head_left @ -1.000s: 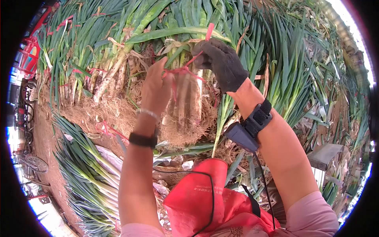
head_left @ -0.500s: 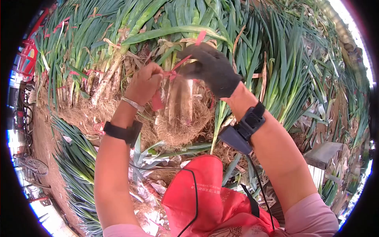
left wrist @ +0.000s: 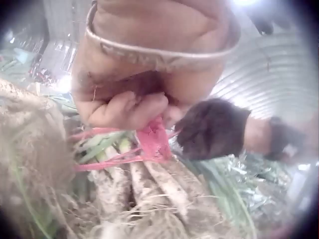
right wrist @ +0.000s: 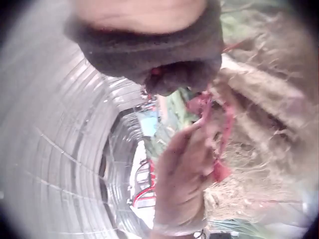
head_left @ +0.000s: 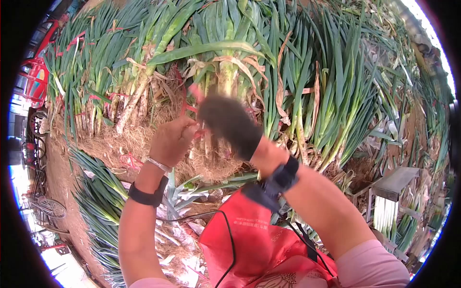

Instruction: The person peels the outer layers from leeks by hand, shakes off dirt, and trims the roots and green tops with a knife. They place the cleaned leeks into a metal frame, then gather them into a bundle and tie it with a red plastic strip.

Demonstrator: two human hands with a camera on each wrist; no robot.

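A thick bundle of scallions [head_left: 228,79] stands in front of me, its muddy white stalks [left wrist: 167,186] ending in a mass of tan roots [head_left: 211,168]. Red plastic strip [left wrist: 153,142] goes around the stalks. My bare left hand [head_left: 168,141] pinches the strip between curled fingers and thumb at the front of the bundle. Close on its right, my right hand [head_left: 229,125] in a dark glove is blurred in the head view. The right wrist view shows the glove [right wrist: 174,74] curled, with a bit of red strip showing inside its fingers.
More scallions [head_left: 331,91] stand packed to the right, and red-tied bundles [head_left: 91,103] to the left. Another pile [head_left: 98,197] lies at lower left. A small metal stool [head_left: 396,182] stands at right. Black cables [head_left: 230,240] hang over the red apron [head_left: 247,230].
My left hand has moved left and down, now pinching the red strip. The gloved right hand has swept left and down from the bundle's upper right, close to the left hand.
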